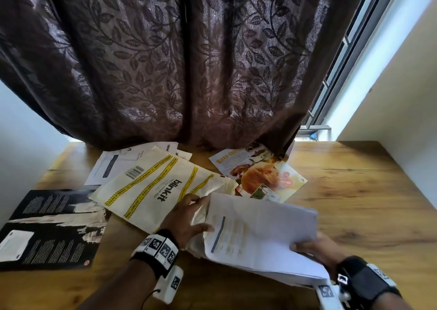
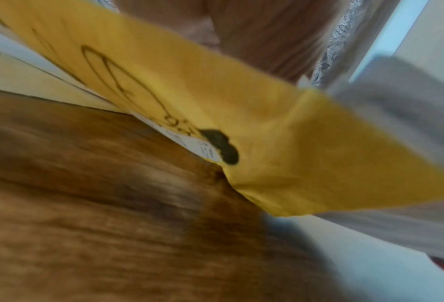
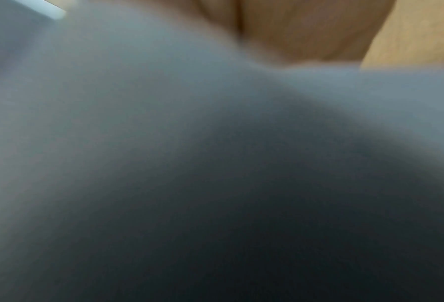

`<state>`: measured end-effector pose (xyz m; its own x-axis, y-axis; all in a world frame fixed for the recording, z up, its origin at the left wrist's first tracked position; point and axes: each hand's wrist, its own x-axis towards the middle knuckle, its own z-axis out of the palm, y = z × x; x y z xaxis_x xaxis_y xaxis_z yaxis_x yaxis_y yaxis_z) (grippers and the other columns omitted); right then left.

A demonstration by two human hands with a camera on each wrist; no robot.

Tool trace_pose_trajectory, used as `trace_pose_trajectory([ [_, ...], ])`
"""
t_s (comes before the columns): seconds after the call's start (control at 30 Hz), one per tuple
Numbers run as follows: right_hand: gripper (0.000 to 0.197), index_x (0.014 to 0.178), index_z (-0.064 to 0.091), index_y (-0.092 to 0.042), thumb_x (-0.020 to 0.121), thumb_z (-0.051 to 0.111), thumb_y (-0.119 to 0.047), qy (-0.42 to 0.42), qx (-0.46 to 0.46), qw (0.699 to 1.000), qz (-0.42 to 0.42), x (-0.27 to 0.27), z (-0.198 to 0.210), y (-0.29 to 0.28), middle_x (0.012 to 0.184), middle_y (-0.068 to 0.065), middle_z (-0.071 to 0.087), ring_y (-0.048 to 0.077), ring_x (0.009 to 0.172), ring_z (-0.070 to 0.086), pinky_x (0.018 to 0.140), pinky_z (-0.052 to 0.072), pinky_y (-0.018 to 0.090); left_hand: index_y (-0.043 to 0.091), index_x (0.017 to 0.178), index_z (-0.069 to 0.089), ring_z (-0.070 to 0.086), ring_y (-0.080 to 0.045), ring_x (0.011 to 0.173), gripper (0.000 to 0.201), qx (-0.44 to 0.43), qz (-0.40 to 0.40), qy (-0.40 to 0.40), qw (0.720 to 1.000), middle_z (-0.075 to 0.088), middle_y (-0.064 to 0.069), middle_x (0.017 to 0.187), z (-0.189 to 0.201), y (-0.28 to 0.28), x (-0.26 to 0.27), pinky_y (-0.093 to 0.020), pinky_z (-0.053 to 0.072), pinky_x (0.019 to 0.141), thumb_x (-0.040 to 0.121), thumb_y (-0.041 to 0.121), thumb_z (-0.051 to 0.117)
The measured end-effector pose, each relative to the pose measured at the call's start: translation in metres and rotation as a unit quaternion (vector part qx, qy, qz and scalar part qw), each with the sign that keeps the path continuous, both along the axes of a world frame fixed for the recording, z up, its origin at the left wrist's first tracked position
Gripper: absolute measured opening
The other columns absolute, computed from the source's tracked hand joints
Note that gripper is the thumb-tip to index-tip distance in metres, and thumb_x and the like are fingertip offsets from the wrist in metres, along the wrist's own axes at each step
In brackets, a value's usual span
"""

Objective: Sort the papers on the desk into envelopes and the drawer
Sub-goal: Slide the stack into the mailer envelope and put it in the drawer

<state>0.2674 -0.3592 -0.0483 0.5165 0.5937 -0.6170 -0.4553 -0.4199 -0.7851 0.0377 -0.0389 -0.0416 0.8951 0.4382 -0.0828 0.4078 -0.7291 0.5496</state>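
At the desk's point(image 1: 354, 191) left edge a black booklet point(image 1: 52, 227) lies flat, apart from the rest, perhaps already set aside, though I cannot tell. Right of it, white papers point(image 1: 111, 165) sit half under the blinkit envelope point(image 1: 151, 186), which lies slanted across the middle with its mouth turned toward the hands, probably so sheets can slide straight in. The left hand point(image 1: 186, 220) has its thumb and fingers curled on the mouth's crumpled lip, seemingly lifting it to keep the opening wide. The left wrist view shows a yellow underside raised off the wood. Beyond, colour flyers point(image 1: 260, 175) lie fanned by the curtain point(image 1: 189, 61), not yet sorted. Right again, a white stack point(image 1: 260, 234) is tilted with its far edge at the envelope mouth. The right hand point(image 1: 316, 246) pinches its near corner, thumb on top, seemingly steering it in. No drawer is visible.
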Motion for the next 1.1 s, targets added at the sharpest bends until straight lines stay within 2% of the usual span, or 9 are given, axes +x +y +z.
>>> trace_pose_trajectory([
  [0.13, 0.062, 0.118, 0.062, 0.006, 0.061, 0.087, 0.008, 0.01, -0.022, 1.0, -0.005, 0.005, 0.002, 0.004, 0.123, 0.03, 0.064, 0.042, 0.115, 0.061, 0.098, 0.051, 0.045, 0.032, 0.152, 0.029, 0.048, -0.012, 0.12, 0.076, 0.025, -0.055, 0.037, 0.997, 0.032, 0.011, 0.143, 0.0, 0.001, -0.004, -0.015, 0.04, 0.093, 0.087, 0.03, 0.069],
  [0.27, 0.075, 0.118, 0.063, 0.002, 0.05, 0.093, -0.005, 0.003, -0.033, 0.999, -0.027, 0.007, 0.001, 0.006, 0.12, 0.022, 0.068, 0.035, 0.111, 0.064, 0.094, 0.052, 0.04, 0.032, 0.148, 0.039, 0.048, -0.006, 0.117, 0.062, 0.012, -0.039, -0.025, 0.999, 0.039, 0.01, 0.139, -0.006, 0.004, -0.009, -0.009, 0.036, 0.095, 0.093, 0.007, 0.055],
  [0.37, 0.068, 0.118, 0.061, 0.002, 0.057, 0.091, -0.002, 0.002, -0.023, 0.997, -0.07, 0.005, 0.006, 0.006, 0.118, 0.022, 0.068, 0.033, 0.108, 0.064, 0.084, 0.052, 0.033, 0.029, 0.145, 0.045, 0.047, -0.009, 0.124, 0.06, 0.016, -0.054, -0.041, 0.998, 0.043, 0.008, 0.138, -0.008, 0.009, -0.013, -0.013, 0.037, 0.1, 0.092, 0.001, 0.053],
  [0.53, 0.098, 0.114, 0.064, 0.001, 0.026, 0.103, -0.02, 0.003, 0.001, 0.999, -0.052, -0.001, 0.003, 0.005, 0.108, 0.022, 0.073, 0.037, 0.104, 0.068, 0.087, 0.057, 0.042, 0.029, 0.141, 0.051, 0.05, -0.008, 0.116, 0.053, -0.01, -0.055, -0.067, 0.996, 0.048, 0.006, 0.131, -0.01, 0.012, -0.015, -0.02, 0.045, 0.097, 0.094, 0.004, 0.053],
  [0.7, 0.038, 0.111, 0.061, 0.009, 0.076, 0.072, 0.017, -0.02, -0.016, 0.996, -0.08, -0.018, 0.01, 0.011, 0.097, 0.024, 0.071, 0.033, 0.084, 0.07, 0.06, 0.061, 0.031, 0.033, 0.136, 0.056, 0.05, -0.003, 0.113, 0.056, -0.044, -0.019, -0.089, 0.995, 0.047, 0.015, 0.124, -0.004, 0.009, -0.013, -0.006, 0.04, 0.091, 0.093, -0.004, 0.05],
  [0.77, 0.032, 0.108, 0.063, 0.013, 0.077, 0.071, 0.018, -0.043, -0.025, 0.994, -0.1, -0.021, 0.011, 0.012, 0.093, 0.026, 0.072, 0.035, 0.078, 0.07, 0.059, 0.06, 0.033, 0.035, 0.135, 0.056, 0.052, -0.003, 0.109, 0.055, -0.043, -0.015, -0.089, 0.995, 0.046, 0.016, 0.122, -0.002, 0.009, -0.014, -0.003, 0.039, 0.088, 0.093, 0.0, 0.053],
  [0.9, 0.035, 0.112, 0.062, 0.007, 0.079, 0.068, 0.017, -0.028, 0.007, 0.994, -0.11, -0.026, 0.017, 0.015, 0.098, 0.028, 0.073, 0.042, 0.086, 0.071, 0.071, 0.061, 0.045, 0.04, 0.141, 0.045, 0.049, -0.004, 0.1, 0.064, -0.007, -0.035, -0.036, 0.999, 0.042, 0.016, 0.123, 0.001, 0.002, -0.017, -0.019, 0.048, 0.09, 0.085, 0.023, 0.071],
  [1.0, 0.027, 0.107, 0.064, 0.011, 0.081, 0.066, 0.02, -0.062, 0.03, 0.989, -0.133, -0.031, 0.02, 0.021, 0.097, 0.027, 0.071, 0.038, 0.083, 0.068, 0.071, 0.062, 0.045, 0.033, 0.144, 0.045, 0.047, -0.006, 0.112, 0.062, -0.004, -0.062, -0.053, 0.997, 0.041, 0.013, 0.124, -0.001, -0.008, -0.013, -0.021, 0.044, 0.1, 0.089, 0.008, 0.058],
  [1.1, 0.031, 0.1, 0.071, 0.004, 0.071, 0.083, 0.005, -0.086, 0.034, 0.987, -0.131, -0.039, 0.022, 0.026, 0.102, 0.027, 0.073, 0.04, 0.086, 0.07, 0.083, 0.058, 0.053, 0.03, 0.143, 0.047, 0.044, -0.006, 0.12, 0.064, 0.01, -0.05, -0.087, 0.995, 0.041, 0.011, 0.125, -0.001, -0.012, -0.008, -0.019, 0.041, 0.103, 0.088, -0.001, 0.049],
])
